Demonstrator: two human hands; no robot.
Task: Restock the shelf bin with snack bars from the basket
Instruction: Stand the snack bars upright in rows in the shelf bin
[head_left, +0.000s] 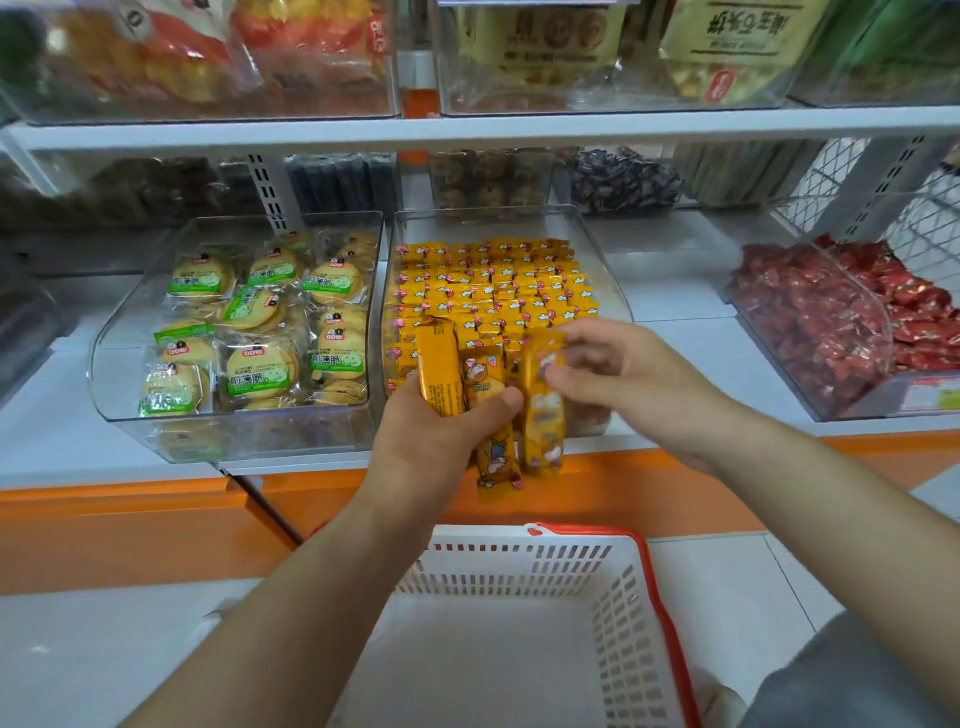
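A clear shelf bin (592, 249) in the middle holds several rows of yellow snack bars (493, 280). In front of its lower edge my left hand (436, 441) grips a bunch of yellow snack bars (441, 364), standing upright. My right hand (623, 379) pinches the top of another yellow bar (543, 410) right beside that bunch. Below my arms sits the white basket (519, 566) with a red rim, and its visible floor shows no bars.
A clear bin of green-labelled biscuit packs (260, 322) stands left of the snack-bar bin. A bin of red-wrapped sweets (841, 317) stands to the right. An upper shelf (467, 130) with bagged snacks hangs above. An orange shelf front (130, 525) runs below the bins.
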